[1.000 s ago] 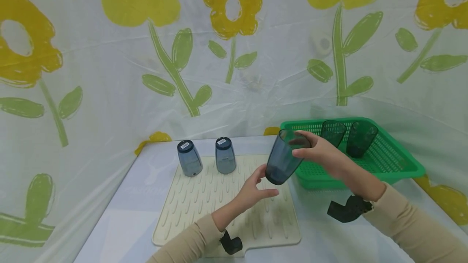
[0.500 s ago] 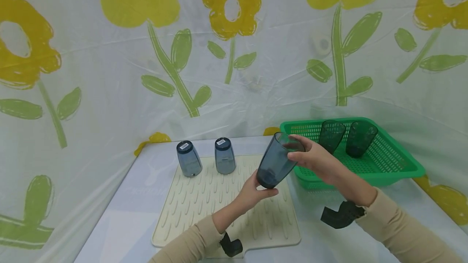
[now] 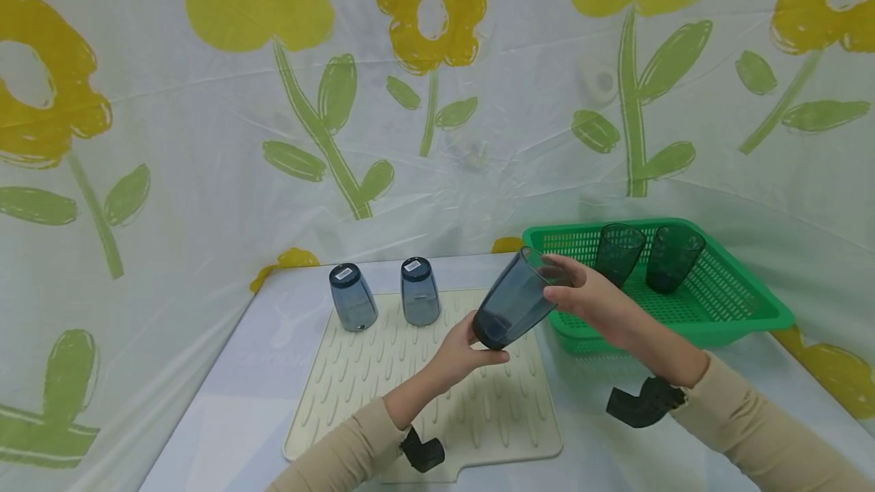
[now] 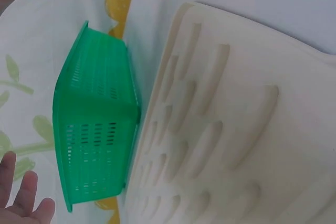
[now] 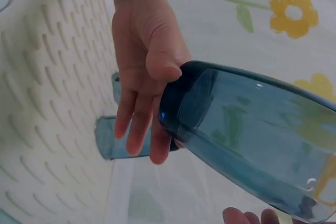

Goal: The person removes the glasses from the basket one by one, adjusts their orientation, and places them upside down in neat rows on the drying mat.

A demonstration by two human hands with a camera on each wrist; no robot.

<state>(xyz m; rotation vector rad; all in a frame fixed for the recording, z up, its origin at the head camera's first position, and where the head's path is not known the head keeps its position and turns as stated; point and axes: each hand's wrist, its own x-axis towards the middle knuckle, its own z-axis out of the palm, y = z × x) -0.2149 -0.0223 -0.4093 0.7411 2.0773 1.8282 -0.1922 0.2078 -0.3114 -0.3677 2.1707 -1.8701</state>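
Note:
A dark blue see-through cup (image 3: 513,302) hangs tilted above the cream drying mat (image 3: 383,393), its base low and to the left, its mouth up and to the right. My right hand (image 3: 577,294) grips it near the rim. My left hand (image 3: 472,344) holds the base between thumb and fingers; in the right wrist view the left hand's thumb (image 5: 163,66) presses the edge of the cup (image 5: 252,129). Two like cups (image 3: 352,298) (image 3: 419,292) stand upside down at the mat's far edge.
A green slotted basket (image 3: 724,321) sits right of the mat with two more dark cups (image 3: 617,253) (image 3: 673,257) inside. The left wrist view shows the basket (image 4: 94,129) beside the mat (image 4: 236,145). A flowered sheet hangs close behind and around the table.
The cup has moved left from the basket over the mat and tilted further. My left hand rose and took hold of its base; the right hand kept its grip.

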